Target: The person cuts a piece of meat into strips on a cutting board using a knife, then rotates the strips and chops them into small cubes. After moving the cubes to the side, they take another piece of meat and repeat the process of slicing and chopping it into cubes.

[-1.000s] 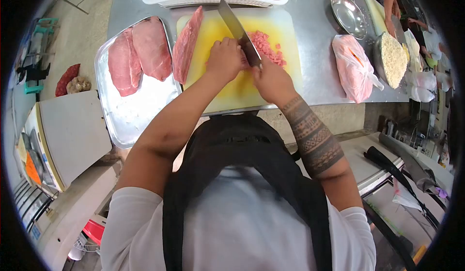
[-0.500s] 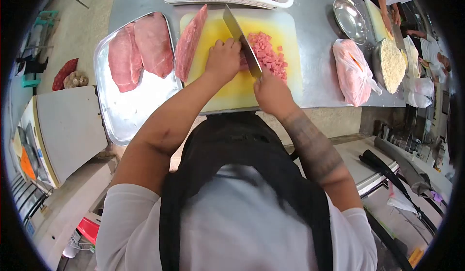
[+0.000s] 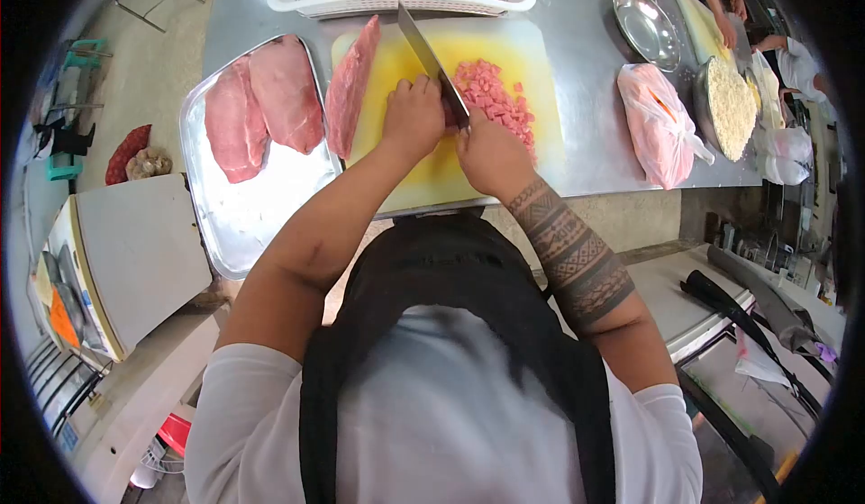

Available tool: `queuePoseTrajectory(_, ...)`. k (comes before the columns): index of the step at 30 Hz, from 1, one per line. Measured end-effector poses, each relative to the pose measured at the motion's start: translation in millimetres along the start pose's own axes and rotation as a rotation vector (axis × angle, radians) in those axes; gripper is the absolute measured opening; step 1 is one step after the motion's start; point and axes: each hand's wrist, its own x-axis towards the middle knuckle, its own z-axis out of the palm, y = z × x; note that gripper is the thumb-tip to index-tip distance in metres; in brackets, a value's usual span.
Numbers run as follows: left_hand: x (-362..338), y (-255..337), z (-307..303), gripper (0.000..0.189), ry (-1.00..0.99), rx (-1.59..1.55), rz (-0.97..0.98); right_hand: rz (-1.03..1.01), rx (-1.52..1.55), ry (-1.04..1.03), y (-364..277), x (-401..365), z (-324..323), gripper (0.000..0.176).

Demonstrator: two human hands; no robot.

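My right hand [image 3: 496, 151] is closed around the handle of a wide-bladed knife [image 3: 429, 57], whose tip points away from me and to the left. Beside the blade, my left hand [image 3: 414, 118] has its fingers curled down over a strip of raw meat [image 3: 450, 123], mostly hidden by the hand and knife. Under both is a yellow-stained white cutting board [image 3: 432, 176]. Diced meat [image 3: 496, 100] lies in a loose pile right of the blade. A long raw meat slab [image 3: 351, 91] rests along the board's left side.
Left of the board, a metal tray [image 3: 275, 207] holds two large meat pieces [image 3: 286, 94]. Behind stands a white plastic basket [image 3: 405, 2] of diced meat. To the right are a metal bowl [image 3: 646, 28], a filled plastic bag [image 3: 656, 126] and a bowl of pale crumbs [image 3: 728, 108]. Another person's arm [image 3: 712, 4] reaches in.
The knife and my right hand have shifted left, closer to my left hand. My left hand stays over the meat strip. The whole view has tilted slightly.
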Motion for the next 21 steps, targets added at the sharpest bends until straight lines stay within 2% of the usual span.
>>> queuePoseTrajectory(7,-6,-8,-4,0.022,-0.059,-0.148,-0.028,0.037,-0.006,0.038,20,-25,-11,0.031)
queuePoseTrajectory(10,-17,0,-6,0.022,0.046,-0.049,0.045,0.074,-0.065,-0.026,-1,-44,-30,0.029)
queuePoseTrajectory(13,-17,1,-6,0.024,0.019,-0.014,0.037,0.065,-0.089,-0.063,-22,-73,-52,0.027)
queuePoseTrajectory(16,-14,0,-4,0.029,-0.022,-0.001,0.022,0.044,-0.053,-0.038,-16,-59,-24,0.027)
queuePoseTrajectory(18,-17,2,-3,0.026,-0.003,0.028,0.034,0.034,-0.028,-0.026,-11,-24,2,0.027)
queuePoseTrajectory(21,-18,-5,-2,0.025,0.002,0.005,0.037,-0.001,-0.013,0.009,-8,-8,2,0.028)
